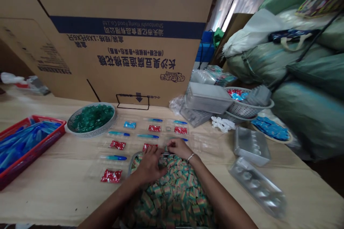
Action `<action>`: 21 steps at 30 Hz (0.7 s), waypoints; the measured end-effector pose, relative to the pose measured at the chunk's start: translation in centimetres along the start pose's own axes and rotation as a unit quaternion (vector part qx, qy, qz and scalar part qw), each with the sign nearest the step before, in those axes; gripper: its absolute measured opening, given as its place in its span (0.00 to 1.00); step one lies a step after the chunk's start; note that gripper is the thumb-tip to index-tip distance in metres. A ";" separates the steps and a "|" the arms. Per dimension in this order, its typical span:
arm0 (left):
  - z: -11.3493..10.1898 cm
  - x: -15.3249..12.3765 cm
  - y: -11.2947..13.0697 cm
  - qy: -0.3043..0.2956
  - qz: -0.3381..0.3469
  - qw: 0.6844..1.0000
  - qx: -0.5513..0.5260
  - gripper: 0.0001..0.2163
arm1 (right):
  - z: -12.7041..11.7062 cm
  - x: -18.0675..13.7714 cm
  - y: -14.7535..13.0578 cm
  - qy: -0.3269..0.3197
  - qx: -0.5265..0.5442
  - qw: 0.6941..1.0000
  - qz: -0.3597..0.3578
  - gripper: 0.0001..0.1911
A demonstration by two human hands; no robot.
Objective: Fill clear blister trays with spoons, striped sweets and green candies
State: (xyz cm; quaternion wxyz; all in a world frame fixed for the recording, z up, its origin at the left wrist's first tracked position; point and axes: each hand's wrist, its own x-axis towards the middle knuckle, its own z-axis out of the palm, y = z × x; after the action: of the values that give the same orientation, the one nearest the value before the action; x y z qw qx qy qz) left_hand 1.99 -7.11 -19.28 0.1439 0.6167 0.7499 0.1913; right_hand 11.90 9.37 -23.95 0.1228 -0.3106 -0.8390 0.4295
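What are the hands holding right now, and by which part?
It cannot be told: the left hand and right hand meet above a heap of striped candies, and they hide anything held.

Printed upside down on the large cardboard carton [115,61], a navy band [129,28] reads 汕头市亿里食品有限公司 and "Shantoushi … Food Co.,Ltd". Nearer the counter [53,200], large characters read 长沙臭豆腐造型棉花糖. A colourful logo [172,77] at right is too small to read.

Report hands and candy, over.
Left hand, right hand together at far edge of candy pile. Grip unclear. Blister tray just beyond.
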 end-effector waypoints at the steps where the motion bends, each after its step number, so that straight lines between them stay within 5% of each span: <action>1: 0.1 0.0 -0.1 -0.005 0.000 1.000 0.002 0.22 | 0.3 0.1 -0.3 -0.012 -0.017 1.000 0.003 0.09; 11: 0.9 0.0 -0.7 -0.004 0.016 1.000 0.017 0.21 | -0.5 0.6 -2.4 -0.107 -0.182 0.977 0.022 0.04; 21: -0.2 1.3 -0.7 -0.043 0.018 0.999 0.029 0.16 | -0.4 0.0 -3.2 -0.111 -0.253 0.960 0.030 0.10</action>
State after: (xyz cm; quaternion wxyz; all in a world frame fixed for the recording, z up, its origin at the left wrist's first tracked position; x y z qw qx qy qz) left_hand 1.03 -5.97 -19.42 0.1546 0.6419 0.7368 0.1458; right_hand 10.80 8.22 -21.17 -0.0673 -0.3069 -0.9190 0.2383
